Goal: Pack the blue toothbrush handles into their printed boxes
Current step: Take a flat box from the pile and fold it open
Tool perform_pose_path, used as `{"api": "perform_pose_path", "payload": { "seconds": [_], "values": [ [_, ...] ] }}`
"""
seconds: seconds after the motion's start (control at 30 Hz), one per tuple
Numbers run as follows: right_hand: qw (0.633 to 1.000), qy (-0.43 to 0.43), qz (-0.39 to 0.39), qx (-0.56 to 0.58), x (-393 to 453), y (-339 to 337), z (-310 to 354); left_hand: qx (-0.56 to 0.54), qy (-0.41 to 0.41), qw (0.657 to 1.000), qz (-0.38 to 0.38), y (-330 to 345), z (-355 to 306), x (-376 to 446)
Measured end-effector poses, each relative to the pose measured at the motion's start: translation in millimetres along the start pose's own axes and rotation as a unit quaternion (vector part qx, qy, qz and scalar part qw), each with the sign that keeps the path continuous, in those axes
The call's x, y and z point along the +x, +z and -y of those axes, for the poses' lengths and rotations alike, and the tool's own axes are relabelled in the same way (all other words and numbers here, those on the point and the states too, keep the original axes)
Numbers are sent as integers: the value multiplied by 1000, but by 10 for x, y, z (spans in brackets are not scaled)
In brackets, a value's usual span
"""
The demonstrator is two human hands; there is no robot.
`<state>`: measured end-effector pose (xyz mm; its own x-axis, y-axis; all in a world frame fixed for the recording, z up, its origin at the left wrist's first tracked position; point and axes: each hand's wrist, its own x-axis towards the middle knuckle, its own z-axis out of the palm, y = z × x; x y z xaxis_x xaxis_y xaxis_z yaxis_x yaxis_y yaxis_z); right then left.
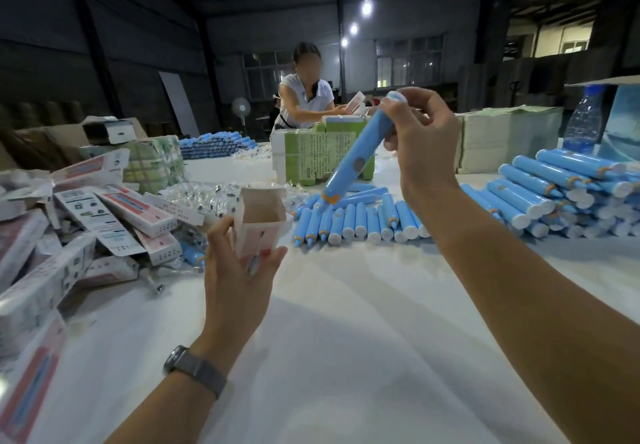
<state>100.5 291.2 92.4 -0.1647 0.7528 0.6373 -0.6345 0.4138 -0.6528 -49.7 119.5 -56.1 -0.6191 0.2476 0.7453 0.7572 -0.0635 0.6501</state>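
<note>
Plainly the step in hand is insertion: one blue toothbrush handle (356,152) is raised and tilted, its narrow orange-ringed end pointing down toward seven o'clock, while the right hand (420,138) pinches its upper end with curled fingers; the left hand (239,270) wraps its fingers and thumb round a printed box (258,227), held upright with its top flaps standing open and its mouth facing up toward one o'clock; the handle's lower tip hangs above and just to the two o'clock side of that mouth, apart from it, so nothing has entered the box yet; the next move, as a judgement, calls for lining the tip up with the opening and sliding the handle down along the box's length, the flaps kept clear, then closing them; on the white bench (346,322) a row of loose handles (363,221) lies at twelve o'clock of the box, a bigger stack (561,187) at three o'clock, and a heap of boxes (104,215) at nine o'clock; a second person works at the far side.
</note>
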Motion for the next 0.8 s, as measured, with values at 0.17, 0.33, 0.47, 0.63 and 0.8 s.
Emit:
{"api": "perform_pose_path", "payload": {
  "seconds": [0.17, 0.33, 0.47, 0.63, 0.8],
  "values": [
    [981, 108, 26, 158, -134, 189, 109, 1, -11, 1000, -6, -13, -39, 4],
    [894, 334, 4, 299, -386, 285, -19, 13, -30, 999, -17, -37, -104, 23],
    [835, 445, 91, 311, -669, 419, -118, 13, -23, 1000, -16, -45, -118, 23],
    [920, 293, 197, 170, -631, 491, -88, 40, -31, 998, -25, -51, -148, 18],
    [959, 144, 229, 81, -664, 508, -39, 80, 7, 997, 6, -42, -141, 9]
  ]
}}
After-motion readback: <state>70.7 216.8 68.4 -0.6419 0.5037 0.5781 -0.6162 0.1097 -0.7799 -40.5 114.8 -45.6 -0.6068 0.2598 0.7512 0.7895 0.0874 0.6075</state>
